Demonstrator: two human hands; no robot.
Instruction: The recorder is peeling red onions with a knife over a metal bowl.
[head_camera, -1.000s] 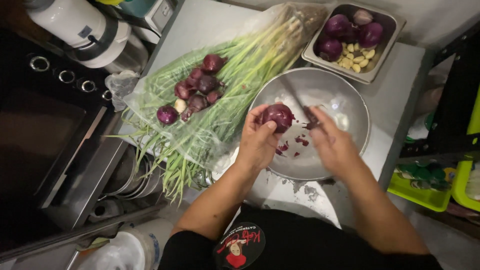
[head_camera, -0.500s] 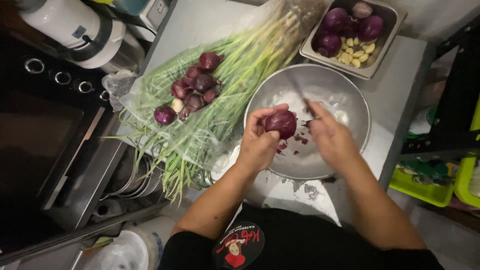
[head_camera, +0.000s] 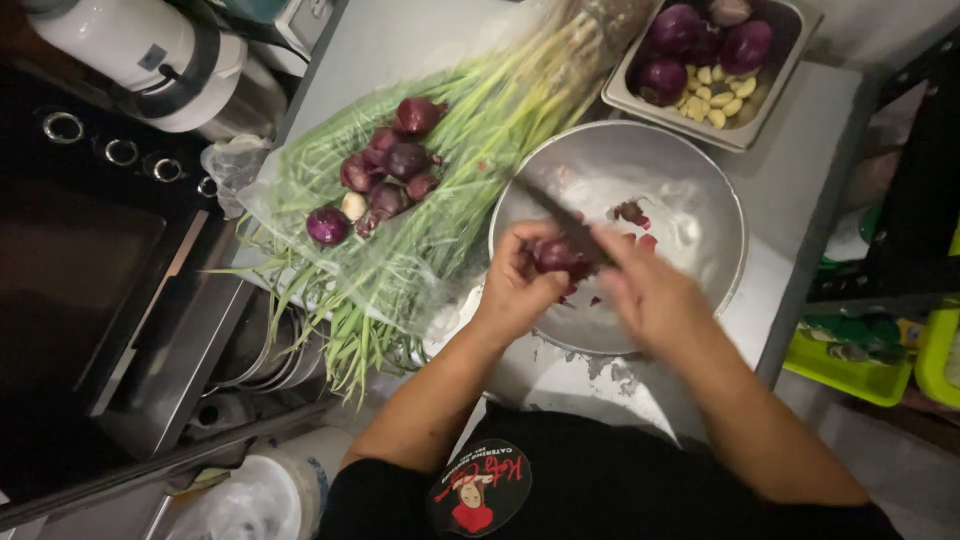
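Observation:
My left hand (head_camera: 515, 285) grips a red onion (head_camera: 558, 256) over the near rim of a round steel bowl (head_camera: 690, 185). My right hand (head_camera: 650, 295) holds a dark knife (head_camera: 560, 215) whose blade lies across the onion and points up and left. Bits of purple onion skin (head_camera: 632, 212) lie inside the bowl. Both hands are blurred by motion.
Several unpeeled red onions (head_camera: 385, 175) rest on a bunch of green onions in clear plastic (head_camera: 400, 260) left of the bowl. A steel tray (head_camera: 780, 70) at the back holds peeled onions and garlic cloves. A stove (head_camera: 90, 200) and white appliance (head_camera: 130, 55) stand at left.
The onion has been turned in my left hand and sits lower between my fingers. My right hand has brought the knife blade across its top.

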